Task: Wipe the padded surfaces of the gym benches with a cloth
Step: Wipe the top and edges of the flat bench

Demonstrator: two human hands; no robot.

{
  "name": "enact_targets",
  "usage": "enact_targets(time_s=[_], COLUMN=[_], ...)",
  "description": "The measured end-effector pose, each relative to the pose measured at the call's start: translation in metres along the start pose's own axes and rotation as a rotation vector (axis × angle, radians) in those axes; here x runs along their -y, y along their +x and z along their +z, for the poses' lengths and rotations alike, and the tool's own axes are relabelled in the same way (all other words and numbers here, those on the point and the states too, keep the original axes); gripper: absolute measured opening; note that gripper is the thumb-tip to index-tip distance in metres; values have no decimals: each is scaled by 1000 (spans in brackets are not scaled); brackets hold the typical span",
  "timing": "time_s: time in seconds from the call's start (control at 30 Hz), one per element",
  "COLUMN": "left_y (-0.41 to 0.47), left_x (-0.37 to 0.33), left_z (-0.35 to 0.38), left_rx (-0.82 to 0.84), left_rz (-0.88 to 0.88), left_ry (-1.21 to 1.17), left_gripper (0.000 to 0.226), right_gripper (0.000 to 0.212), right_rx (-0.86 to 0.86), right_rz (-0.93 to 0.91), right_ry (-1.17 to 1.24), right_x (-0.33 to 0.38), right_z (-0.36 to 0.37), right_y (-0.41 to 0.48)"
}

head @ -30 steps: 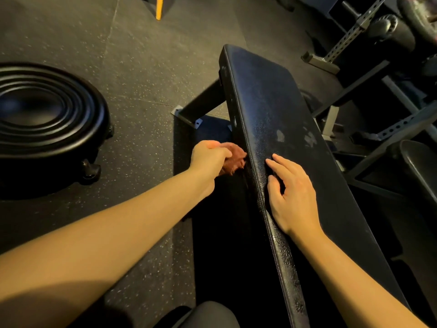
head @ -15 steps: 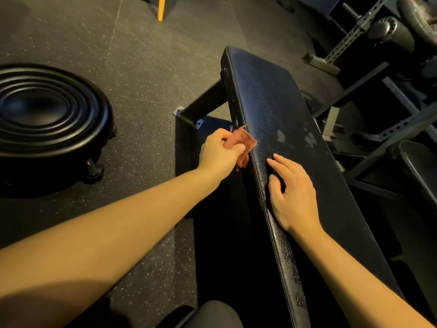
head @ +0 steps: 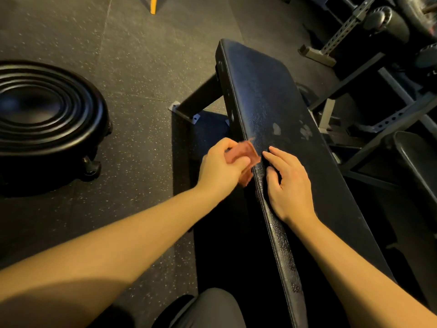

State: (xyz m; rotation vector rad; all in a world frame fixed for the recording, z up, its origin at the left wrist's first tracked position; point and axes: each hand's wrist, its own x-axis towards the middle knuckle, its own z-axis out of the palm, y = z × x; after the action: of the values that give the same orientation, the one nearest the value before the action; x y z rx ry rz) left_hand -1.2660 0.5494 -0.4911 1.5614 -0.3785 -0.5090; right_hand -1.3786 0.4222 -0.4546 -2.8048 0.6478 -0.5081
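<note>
**A:** What's far left?
**B:** I've got a round, ridged black drum (head: 47, 110) on casters. It sits on the speckled floor (head: 142, 67), well apart from the bench (head: 267, 95).
**A:** L hand?
**B:** L hand (head: 221, 168) is at the bench's left edge, fingers curled round the cloth (head: 247, 157), gripping it. Cloth's reddish-brown and a bit blurred, pressed vs. the edge seam approx. midway along. One corner hangs down the side.
**A:** R hand?
**B:** R hand (head: 292, 185) lies just beside the cloth on top of the bench, palm down, fingers straight, holding nothing. Fingertips come v. near the cloth; I can't tell if they touch.
**A:** Bench top?
**B:** Pale patches (head: 276, 128) just past the fingertips, and shiny speckles along the near edge.
**A:** Far right?
**B:** Perforated rack uprights (head: 343, 27) and a 2nd pad (head: 418, 162), near the bench's R side.
</note>
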Motion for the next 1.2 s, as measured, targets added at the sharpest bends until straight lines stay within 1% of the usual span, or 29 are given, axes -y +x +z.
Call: enact_targets(time_s=[0.1,0.17,0.23,0.27,0.3,0.4,0.47,0.5,0.53,0.6,0.63,0.67,0.7,0.8,0.83,0.9,0.93,1.0,1.07,1.13,1.17,1.2], left_y=[-57,-87,-93,-90,-82,-53,-55,-64,-78,-109,-120,-123,-118,-82,-75,-81,-93,-127,-152,-154,-146,-134], left_x=[23,28,27,23,19,2,-5,-2,3,13,16,17,15,-2,-9,-12,-10,-2,8,12,11,10], left_z=[1,-3,-8,-11,-11,-4,6,8,8,1,-3,-6,-7,-3,-1,6,7,5,-3,-11,-14,-17], left_rx=[122,277,413,422,366,70,-23,-14,39,246,336,375,335,57,6,-9,18,132,310,457,468,437], left_rz=[19,1,-26,-32,-42,-72,-45,-28,-19,-35,-32,-15,4,50,79,137,146,100,10,-77,-98,-118], left_ry=[-12,22,53,53,41,-29,-3,6,-7,-26,13,59,81,36,60,111,111,67,47,57,67,71], left_gripper=[19,20,20,20,21,16,13,13,14,17,18,17,16,15,17,18,19,20,20,20,20,21], right_gripper=[46,51,54,55,56,57,57,57,57,56,56,56,57,58,58,57,57,56,56,55,55,55], right_rx=[11,30,43,44,42,40,46,46,45,43,44,45,46,44,45,46,43,40,47,56,59,59], right_rz=[6,12,19,21,21,17,18,14,11,13,16,15,12,6,9,6,2,0,14,25,25,24], right_ry=[32,32,20,20,21,18,17,14,10,5,4,6,9,13,13,14,13,6,6,17,21,23], right_x=[-2,-3,-2,-2,-2,-2,-2,-2,-2,-3,-3,-3,-3,-3,-3,-4,-4,-4,-3,-2,-2,-2], right_z=[-1,-1,-1,0,0,-1,-1,-1,0,0,0,0,0,-1,-1,0,0,0,-1,-1,-1,-2], right_y=[0,0,0,0,0,0,0,1,1,2,1,1,1,1,1,1,2,3,2,0,0,0])
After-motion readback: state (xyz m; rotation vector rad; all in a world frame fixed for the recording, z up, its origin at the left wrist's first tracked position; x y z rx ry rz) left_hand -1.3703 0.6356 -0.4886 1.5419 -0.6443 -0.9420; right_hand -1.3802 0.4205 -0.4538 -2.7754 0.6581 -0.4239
